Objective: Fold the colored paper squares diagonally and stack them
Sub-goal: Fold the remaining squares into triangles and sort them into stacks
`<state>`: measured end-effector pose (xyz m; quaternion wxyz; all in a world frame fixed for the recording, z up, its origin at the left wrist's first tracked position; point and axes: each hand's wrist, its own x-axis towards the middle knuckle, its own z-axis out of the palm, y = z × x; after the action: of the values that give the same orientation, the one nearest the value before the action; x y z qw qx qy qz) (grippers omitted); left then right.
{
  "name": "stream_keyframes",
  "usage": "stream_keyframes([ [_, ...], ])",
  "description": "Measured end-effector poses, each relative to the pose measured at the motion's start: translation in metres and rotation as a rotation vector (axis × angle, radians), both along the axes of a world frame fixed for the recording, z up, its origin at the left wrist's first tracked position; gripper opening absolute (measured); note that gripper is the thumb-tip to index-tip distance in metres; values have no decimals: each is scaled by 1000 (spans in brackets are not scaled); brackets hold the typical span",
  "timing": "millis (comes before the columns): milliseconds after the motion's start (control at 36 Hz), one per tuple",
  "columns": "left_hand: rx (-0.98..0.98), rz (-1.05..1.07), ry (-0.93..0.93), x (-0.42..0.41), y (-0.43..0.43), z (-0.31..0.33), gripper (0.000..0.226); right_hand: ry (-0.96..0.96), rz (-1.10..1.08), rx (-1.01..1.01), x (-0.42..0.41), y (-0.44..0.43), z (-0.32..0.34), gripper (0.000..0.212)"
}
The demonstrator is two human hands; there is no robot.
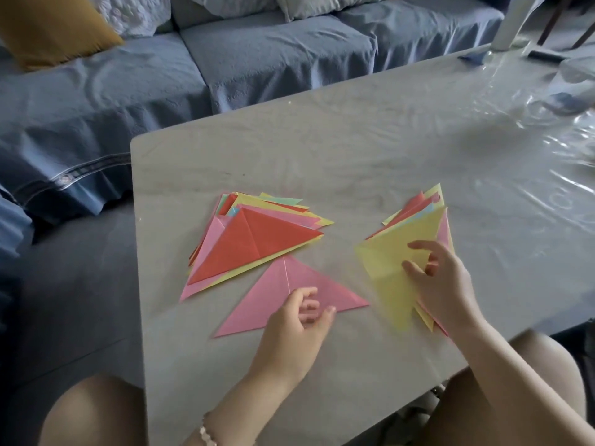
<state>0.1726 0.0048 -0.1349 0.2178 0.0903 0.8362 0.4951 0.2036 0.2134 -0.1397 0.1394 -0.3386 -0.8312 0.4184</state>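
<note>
On the table [322,156], left hand [296,326], fingers curled, pinch uncertain, steadies the pink triangle [273,294] beside the folded stack [257,239]; right hand [441,284], fingers spread, touches the yellow sheet [386,252], presumably next.

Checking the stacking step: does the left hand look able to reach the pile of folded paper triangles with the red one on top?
Probably yes: the left hand is at the pink folded paper triangle, just beside that red-topped pile, with nothing standing between them.
</note>
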Motion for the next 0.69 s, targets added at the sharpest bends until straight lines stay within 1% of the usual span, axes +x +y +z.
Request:
stream_keyframes([
  [28, 86, 26, -136, 0, 3, 3, 36, 23, 15, -29, 0, -9, 0, 27],
  [83, 266, 90, -390, 1, 7, 9, 47, 63, 71, -120, -1, -31, 0, 29],
  [111, 321, 127, -456, -1, 8, 10, 50, 74, 112, -168, -1, -43, -1, 32],
  [139, 337, 163, -464, -3, 6, 8, 51, 69, 148, -207, -2, -54, 0, 34],
  [194, 241, 190, -333, -10, -3, 1, 47, 22, 222, -211, -2, -73, 0, 33],
  [222, 151, 178, -235, -16, -10, -4, 44, -8, 268, -158, -1, -80, -2, 30],
  [306, -170, 57, 6, -33, -40, -12, 40, -116, 371, 126, 4, -94, -6, 24],
  [333, -242, 13, 54, -37, -49, -12, 41, -104, 391, 236, 6, -98, -8, 23],
  [389, -326, -50, 140, -45, -63, -10, 43, 0, 450, 443, 6, -104, -17, 22],
  [444, -411, -116, 228, -51, -72, -9, 44, 25, 578, 600, 4, -108, -29, 35],
  [500, -500, -156, 307, -55, -78, -12, 43, -53, 755, 703, 1, -112, -39, 49],
  [556, -595, -162, 481, -52, -78, -20, 38, -146, 867, 734, -2, -117, -47, 59],
  [583, -596, -166, 570, -47, -76, -27, 33, -192, 902, 737, -3, -119, -51, 64],
  [611, -580, -222, 594, -41, -73, -29, 29, -220, 929, 729, -2, -120, -54, 64],
  [639, -584, -299, 633, -32, -67, -32, 38, -216, 948, 731, -1, -121, -58, 59],
  [667, -611, -399, 614, -24, -62, -36, 54, -200, 960, 752, -1, -120, -61, 57],
  [694, -642, -454, 607, -16, -59, -41, 66, -195, 967, 778, -1, -119, -62, 59],
])
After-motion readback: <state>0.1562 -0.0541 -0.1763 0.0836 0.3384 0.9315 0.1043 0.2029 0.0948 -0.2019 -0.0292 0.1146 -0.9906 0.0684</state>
